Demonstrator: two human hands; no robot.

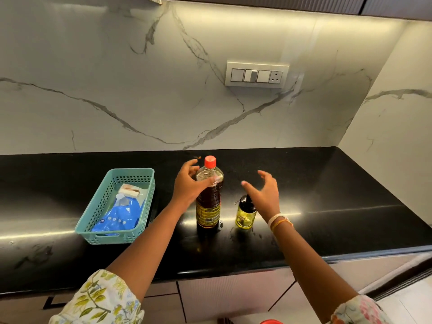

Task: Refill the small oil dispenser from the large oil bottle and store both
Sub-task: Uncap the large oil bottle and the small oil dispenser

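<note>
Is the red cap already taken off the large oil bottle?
No, the red cap sits on the neck of the large oil bottle, which stands upright on the black counter.

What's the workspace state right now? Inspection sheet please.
Surface: black countertop, glossy, some smears near the bottles.
Job's things: large oil bottle upright, red cap on; small oil dispenser upright to its right, apart.
Clutter: teal basket at left, holding a blue packet.
Grippers: left hand at the large oil bottle's shoulder, fingers curving round it; right hand open above the dispenser.
Cables: nothing seen.
Surroundings: marble backsplash, switch panel.
</note>
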